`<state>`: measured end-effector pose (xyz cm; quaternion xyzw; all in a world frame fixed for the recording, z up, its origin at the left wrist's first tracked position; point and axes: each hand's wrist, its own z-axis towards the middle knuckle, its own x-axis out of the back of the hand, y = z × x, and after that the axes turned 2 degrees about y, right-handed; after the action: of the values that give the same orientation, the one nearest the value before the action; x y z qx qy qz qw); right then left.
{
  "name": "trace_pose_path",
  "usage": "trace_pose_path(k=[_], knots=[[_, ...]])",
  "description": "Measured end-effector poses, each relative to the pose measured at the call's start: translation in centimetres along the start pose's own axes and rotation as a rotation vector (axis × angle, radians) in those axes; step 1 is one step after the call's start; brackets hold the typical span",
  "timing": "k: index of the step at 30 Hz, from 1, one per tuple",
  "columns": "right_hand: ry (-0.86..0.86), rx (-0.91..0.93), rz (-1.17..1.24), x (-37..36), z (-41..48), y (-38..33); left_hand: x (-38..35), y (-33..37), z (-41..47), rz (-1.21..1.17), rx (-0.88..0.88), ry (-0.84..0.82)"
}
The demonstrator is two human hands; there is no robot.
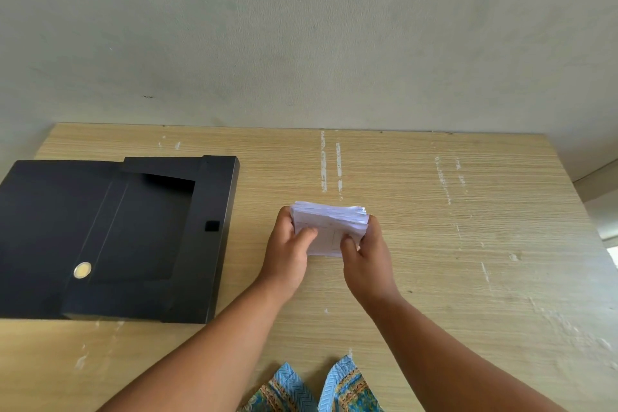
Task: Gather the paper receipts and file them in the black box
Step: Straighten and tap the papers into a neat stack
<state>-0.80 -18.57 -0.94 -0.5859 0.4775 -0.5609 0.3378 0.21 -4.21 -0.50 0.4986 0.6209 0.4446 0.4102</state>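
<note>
A stack of white paper receipts (329,221) stands on edge on the wooden table (468,244), near its middle. My left hand (287,251) grips the stack's left side, thumb on the near face. My right hand (368,257) grips its right side the same way. The black box (214,237) lies open at the left of the table, its lid (43,227) folded flat to the left and its inside dark. A round metal snap (82,270) sits on a black flap of the box.
A grey wall (301,27) rises right behind the table's far edge. Patterned blue cloth (317,391) shows at the near edge between my forearms. White scuff marks (331,160) streak the tabletop.
</note>
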Motion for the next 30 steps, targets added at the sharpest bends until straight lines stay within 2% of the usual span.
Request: trace_pose_path(k=[2,9,23,30], knots=[[0.004,0.039,-0.101,0.1,0.3,0.3,-0.1,0.1,0.2,0.081,-0.013,0.005],[0.098,0.076,-0.143,-0.1,0.8,0.1,-0.3,0.6,0.9,0.306,-0.164,0.084],[0.07,0.092,-0.211,-0.1,0.8,1.0,0.8,-0.6,1.2,0.492,-0.113,0.093],[0.035,0.022,-0.218,-0.4,0.6,1.4,0.7,-1.1,1.2,0.567,-0.028,0.085]])
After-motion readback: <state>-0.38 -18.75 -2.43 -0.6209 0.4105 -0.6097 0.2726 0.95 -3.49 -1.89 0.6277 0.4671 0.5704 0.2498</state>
